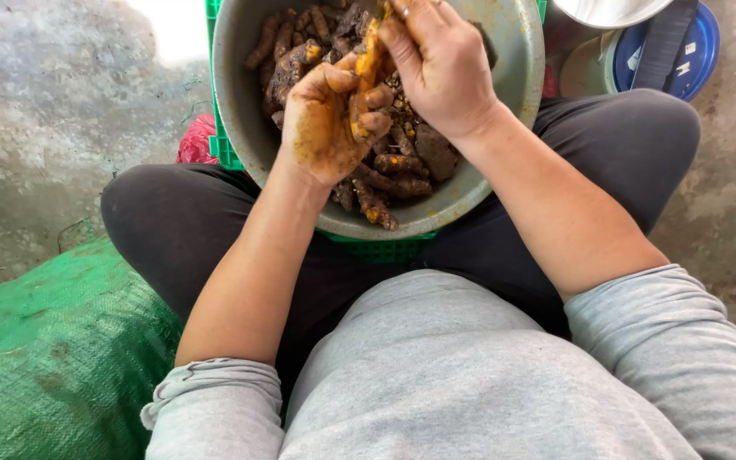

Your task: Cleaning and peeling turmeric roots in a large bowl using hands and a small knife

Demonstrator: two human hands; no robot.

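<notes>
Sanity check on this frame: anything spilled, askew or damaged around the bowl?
Nothing spilled. The round grey metal bowl sits level on the green plastic crate, with the muddy brown roots inside. Both hands grip one peeled orange root: left hand, right hand. Only oddity: orange staining on the fingers.

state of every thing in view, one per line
left hand: stained orange, closed around a peeled root
right hand: closed on the same root's top end
peeled root: bright orange, held upright over the bowl
metal bowl: holding many muddy unpeeled roots
green crate: under the bowl, mostly hidden
green sack: lying on the floor
blue lid: partly covered by a dark object
</notes>
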